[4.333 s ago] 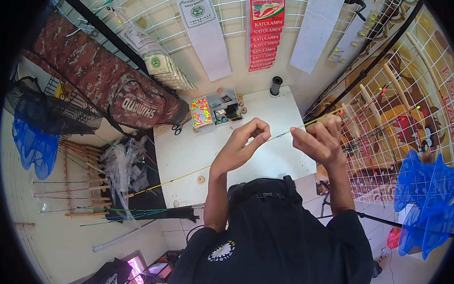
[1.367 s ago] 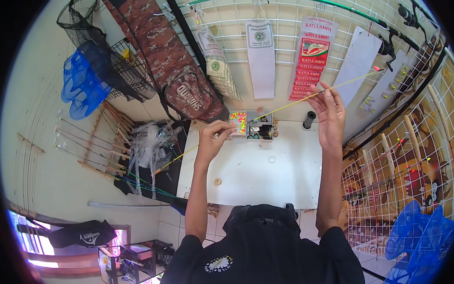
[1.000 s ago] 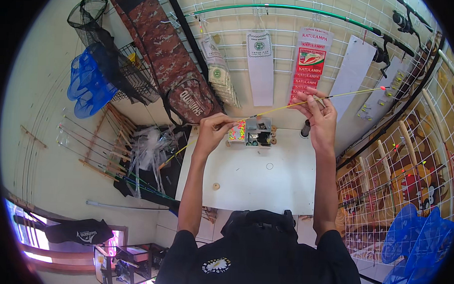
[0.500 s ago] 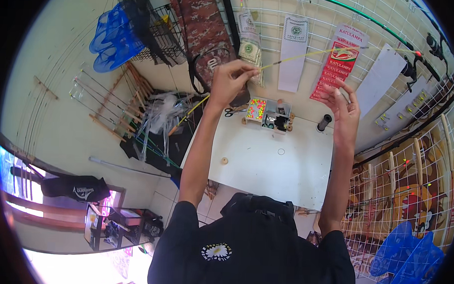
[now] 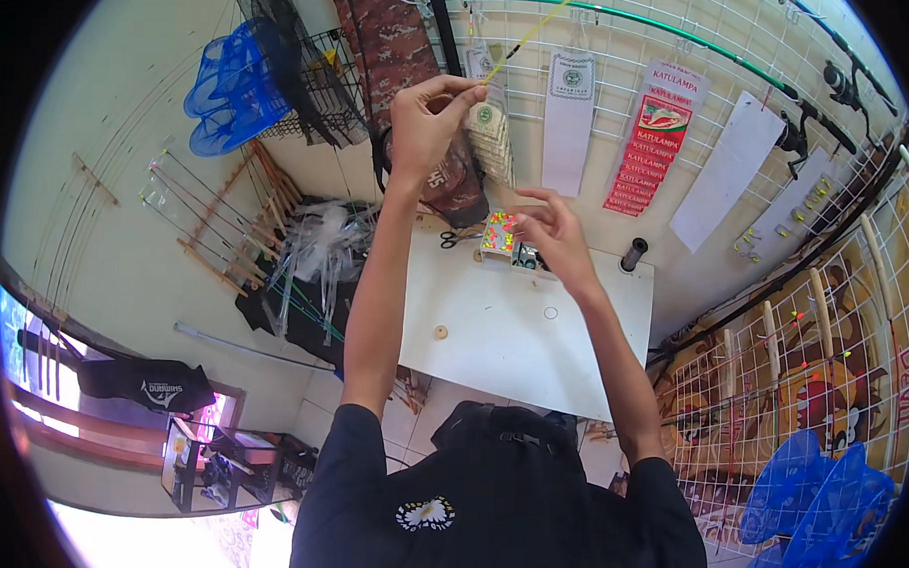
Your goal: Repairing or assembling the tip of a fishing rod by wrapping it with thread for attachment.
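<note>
High in front of the wall, my left hand [image 5: 430, 123] pinches a thin yellow rod [image 5: 531, 34] with dark bands between thumb and forefinger. The rod slants up and to the right, past the upper edge of the picture, so its tip is out of sight. Lower and to the right, my right hand [image 5: 556, 245] reaches leftward over the table's far side. Its fingers are apart, and I see nothing in them. Just beyond those fingers lies an open case of bright pink and yellow bits [image 5: 498, 233], with a compartment box [image 5: 529, 257] partly hidden by the hand.
On the white table [image 5: 492, 360] are scissors [image 5: 460, 239], a small wooden spool [image 5: 441, 333] and a dark cylinder [image 5: 634, 254]. Packets [image 5: 652, 141] and fishing reels [image 5: 844, 85] hang on the wire grid ahead. Bundled rods and plastic wrap [image 5: 326, 244] stand at left.
My right hand has moved left and down, from beneath the rod to above the boxes. The yellow rod has swung from nearly level to steeply upward; my left hand has shifted slightly left and up.
</note>
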The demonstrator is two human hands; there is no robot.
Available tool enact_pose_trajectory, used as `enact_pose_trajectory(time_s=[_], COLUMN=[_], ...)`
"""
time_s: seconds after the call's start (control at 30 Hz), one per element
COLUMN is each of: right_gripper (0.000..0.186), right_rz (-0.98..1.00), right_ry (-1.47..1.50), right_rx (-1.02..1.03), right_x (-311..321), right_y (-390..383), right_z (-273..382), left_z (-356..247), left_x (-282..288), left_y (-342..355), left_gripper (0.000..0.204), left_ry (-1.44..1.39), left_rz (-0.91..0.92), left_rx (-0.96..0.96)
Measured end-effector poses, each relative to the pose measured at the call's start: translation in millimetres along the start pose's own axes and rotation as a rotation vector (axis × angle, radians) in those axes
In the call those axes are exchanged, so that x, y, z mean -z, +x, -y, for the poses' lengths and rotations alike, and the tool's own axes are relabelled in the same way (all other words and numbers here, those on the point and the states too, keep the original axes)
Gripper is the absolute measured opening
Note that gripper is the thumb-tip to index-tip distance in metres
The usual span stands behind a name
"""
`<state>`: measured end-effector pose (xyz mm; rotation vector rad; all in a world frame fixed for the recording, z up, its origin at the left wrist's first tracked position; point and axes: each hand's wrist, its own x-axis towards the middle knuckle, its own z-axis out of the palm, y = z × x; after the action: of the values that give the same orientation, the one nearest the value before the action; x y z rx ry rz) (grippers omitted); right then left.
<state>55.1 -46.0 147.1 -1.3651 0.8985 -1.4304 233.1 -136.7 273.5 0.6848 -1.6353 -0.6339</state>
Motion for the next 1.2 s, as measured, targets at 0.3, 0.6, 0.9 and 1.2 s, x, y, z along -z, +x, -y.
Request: enact_pose_trajectory(time_s=[0.3,0.6,0.9,1.2], right_gripper=[0.046,0.051,0.052,0.045], right_rz=[0.06,0.012,-0.041,-0.141], right_ry=[-0.065,-0.141,-0.215,-0.293], right_rx=[0.137,0.211,0.145,0.204], right_x=[-41,-36,-10,6], right_y=[17,15,17,23], right_z=[2,13,4,5], left_z=[-35,-64,-66,-38], left_x=[-6,-19,-33,-51], left_y=[16,36,63,72], left_gripper=[0.016,0.019,0.02,0.023], left_ry=[-0.264,-0.304,-0.474,-0.624], left_rz=[0.045,0.08,0.104,0.159], left_rx=[-0.029,-0.09,-0.111,-0.026])
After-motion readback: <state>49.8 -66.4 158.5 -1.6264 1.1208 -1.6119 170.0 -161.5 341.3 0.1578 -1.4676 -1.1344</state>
